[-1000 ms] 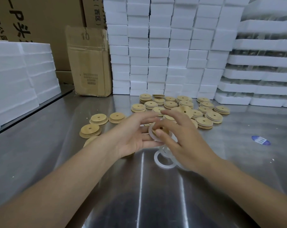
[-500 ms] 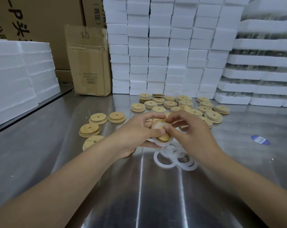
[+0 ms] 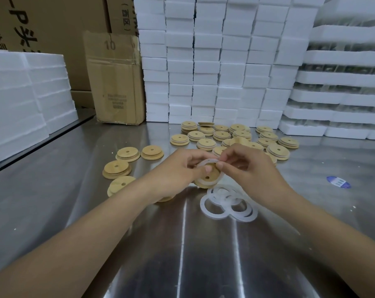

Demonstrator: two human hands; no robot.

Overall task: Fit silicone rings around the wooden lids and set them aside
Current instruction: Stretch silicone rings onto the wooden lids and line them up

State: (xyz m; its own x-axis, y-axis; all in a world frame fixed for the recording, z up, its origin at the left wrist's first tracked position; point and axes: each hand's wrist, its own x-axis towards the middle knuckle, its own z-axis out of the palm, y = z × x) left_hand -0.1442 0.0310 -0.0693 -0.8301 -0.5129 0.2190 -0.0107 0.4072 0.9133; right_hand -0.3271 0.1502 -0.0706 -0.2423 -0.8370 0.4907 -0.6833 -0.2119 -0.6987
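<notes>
Gripping a lid (image 3: 208,178) in the left hand (image 3: 175,171), thumb across its face, just above the table (image 3: 182,254). Pinching a ring (image 3: 206,162) at the lid's far rim with the right hand (image 3: 249,168), fingers curled tight, the ring lying round the lid's near side and standing off its far side. Just below and right of the grip: loose rings (image 3: 224,197), overlapping. Beyond the grip: pile of lids (image 3: 240,134). Left of it: stray lids (image 3: 117,168), apart. Well to the right: blue sticker (image 3: 338,182). Far behind: foam blocks (image 3: 203,61) and carton (image 3: 115,82).
</notes>
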